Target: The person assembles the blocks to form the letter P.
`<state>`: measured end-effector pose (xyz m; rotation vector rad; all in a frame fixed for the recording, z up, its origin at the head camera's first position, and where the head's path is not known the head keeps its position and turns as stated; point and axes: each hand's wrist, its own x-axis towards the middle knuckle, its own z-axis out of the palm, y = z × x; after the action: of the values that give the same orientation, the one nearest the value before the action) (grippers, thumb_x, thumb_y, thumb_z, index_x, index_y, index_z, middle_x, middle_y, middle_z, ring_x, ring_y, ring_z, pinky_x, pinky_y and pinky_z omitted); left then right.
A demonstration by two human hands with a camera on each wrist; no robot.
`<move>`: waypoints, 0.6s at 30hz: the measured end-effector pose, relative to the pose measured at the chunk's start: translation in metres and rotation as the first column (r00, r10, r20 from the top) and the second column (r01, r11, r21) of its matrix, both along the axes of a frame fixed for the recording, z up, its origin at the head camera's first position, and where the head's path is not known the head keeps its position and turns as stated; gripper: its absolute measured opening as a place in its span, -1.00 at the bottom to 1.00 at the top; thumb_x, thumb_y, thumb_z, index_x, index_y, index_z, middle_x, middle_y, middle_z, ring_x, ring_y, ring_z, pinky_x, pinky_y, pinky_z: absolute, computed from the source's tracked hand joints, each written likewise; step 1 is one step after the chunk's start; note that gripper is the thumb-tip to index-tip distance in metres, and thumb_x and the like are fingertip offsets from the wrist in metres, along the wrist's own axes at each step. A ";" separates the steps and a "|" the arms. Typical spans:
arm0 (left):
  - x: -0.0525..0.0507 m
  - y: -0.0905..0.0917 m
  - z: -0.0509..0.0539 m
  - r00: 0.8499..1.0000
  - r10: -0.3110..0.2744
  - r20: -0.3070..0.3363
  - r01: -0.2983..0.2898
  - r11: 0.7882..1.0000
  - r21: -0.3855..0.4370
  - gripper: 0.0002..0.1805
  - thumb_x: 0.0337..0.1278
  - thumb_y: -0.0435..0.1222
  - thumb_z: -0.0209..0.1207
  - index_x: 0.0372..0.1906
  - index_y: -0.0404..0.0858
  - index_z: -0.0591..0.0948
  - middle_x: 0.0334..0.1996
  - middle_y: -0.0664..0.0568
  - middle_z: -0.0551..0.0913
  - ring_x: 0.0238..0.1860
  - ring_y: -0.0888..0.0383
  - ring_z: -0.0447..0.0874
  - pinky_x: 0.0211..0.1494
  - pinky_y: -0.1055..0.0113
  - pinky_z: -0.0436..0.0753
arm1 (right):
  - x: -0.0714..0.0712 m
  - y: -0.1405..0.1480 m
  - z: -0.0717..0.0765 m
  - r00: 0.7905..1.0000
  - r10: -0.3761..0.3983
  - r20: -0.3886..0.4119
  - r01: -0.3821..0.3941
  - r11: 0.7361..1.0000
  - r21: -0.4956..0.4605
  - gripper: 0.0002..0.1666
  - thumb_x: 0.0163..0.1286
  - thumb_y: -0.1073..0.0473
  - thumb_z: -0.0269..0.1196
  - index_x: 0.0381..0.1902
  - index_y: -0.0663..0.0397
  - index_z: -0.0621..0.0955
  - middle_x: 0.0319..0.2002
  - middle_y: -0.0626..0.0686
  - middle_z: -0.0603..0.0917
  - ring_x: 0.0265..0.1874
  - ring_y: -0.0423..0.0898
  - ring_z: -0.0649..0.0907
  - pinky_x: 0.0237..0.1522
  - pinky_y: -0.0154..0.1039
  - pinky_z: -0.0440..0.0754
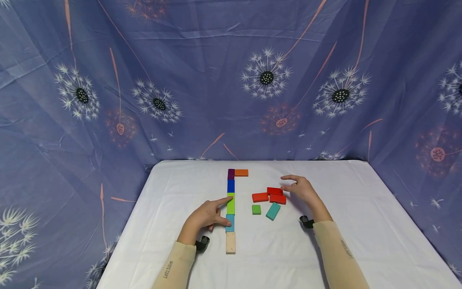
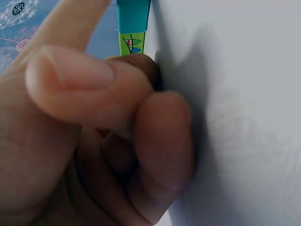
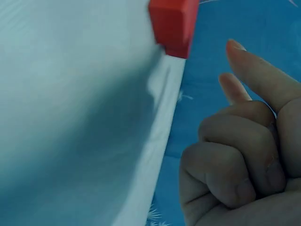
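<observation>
Two blocks (image 1: pixel 231 206) against left hand (image 1: pixel 206 214)

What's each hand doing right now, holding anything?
Left hand: open, index finger on the lime block, thumb on the light-blue block.
Right hand: open, thumb and index finger apart, holding nothing.

Sleeves (image 1: pixel 337 249) cropped, red block (image 3: pixel 168 22) cropped, right wrist view
</observation>
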<state>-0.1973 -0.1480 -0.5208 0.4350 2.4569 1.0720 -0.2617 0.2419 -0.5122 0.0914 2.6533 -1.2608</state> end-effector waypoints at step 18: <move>-0.001 0.000 -0.002 1.000 0.001 0.009 -0.001 1.000 -0.007 0.05 -0.04 -0.03 0.64 0.62 0.16 0.39 -0.75 0.11 0.50 -0.85 0.20 0.44 -0.53 0.29 0.49 | 0.007 0.010 -0.017 0.997 0.059 0.047 -0.061 0.997 0.042 -0.48 0.42 0.04 0.41 0.31 -0.03 0.70 0.49 0.35 0.44 0.29 0.33 0.53 0.14 0.10 0.62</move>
<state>-0.1981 -0.1485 -0.5230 0.4257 2.4527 1.0634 -0.2549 0.2517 -0.5290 0.0460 2.6243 -1.1695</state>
